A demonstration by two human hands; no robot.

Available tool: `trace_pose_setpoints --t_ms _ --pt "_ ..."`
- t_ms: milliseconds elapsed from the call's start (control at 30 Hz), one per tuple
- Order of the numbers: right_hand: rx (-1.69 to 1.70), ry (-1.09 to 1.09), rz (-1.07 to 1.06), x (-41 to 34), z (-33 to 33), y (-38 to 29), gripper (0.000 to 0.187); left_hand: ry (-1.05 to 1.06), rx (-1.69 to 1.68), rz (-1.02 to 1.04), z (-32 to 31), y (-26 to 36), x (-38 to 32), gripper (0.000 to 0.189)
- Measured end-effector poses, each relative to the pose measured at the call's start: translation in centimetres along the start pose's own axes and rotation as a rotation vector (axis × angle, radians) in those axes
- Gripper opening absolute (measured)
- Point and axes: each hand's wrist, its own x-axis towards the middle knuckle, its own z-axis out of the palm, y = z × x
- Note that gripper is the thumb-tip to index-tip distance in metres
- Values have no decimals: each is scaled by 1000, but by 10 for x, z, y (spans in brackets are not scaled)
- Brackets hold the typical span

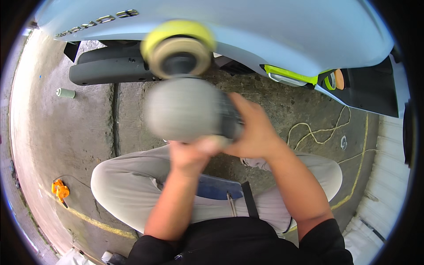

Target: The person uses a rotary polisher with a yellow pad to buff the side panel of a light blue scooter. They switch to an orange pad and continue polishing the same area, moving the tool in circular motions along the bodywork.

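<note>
Both my hands are on a power tool with a blurred, rounded light-grey part (184, 107) and a dark section on its right. My left hand (192, 154) grips it from below, and my right hand (253, 127) wraps its right side. At the tool's far end is a tan ring around a dark centre (179, 63). Just beyond it, a yellow-green round pad (180, 28) appears against or very near the light-blue car body panel (258, 29); blur hides the exact contact. Raised chrome letters (127, 13) sit on the panel at the upper left.
A dark plastic bumper part (109, 66) lies below the panel. At right are a lamp edged in yellow-green tape (288, 78) and tape rolls (331, 80). A pale cord (308, 132), a green bottle (65, 92) and an orange blower (60, 189) lie on the concrete floor.
</note>
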Motion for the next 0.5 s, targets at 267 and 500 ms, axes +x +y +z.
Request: trace_pose_setpoints --t_ms 267,500 --pt "-224 35 -62 20 5 -36 69 -197 -58 136 -19 16 27 90" --pt "90 174 248 -60 -59 6 85 -331 43 -296 54 -40 4 95"
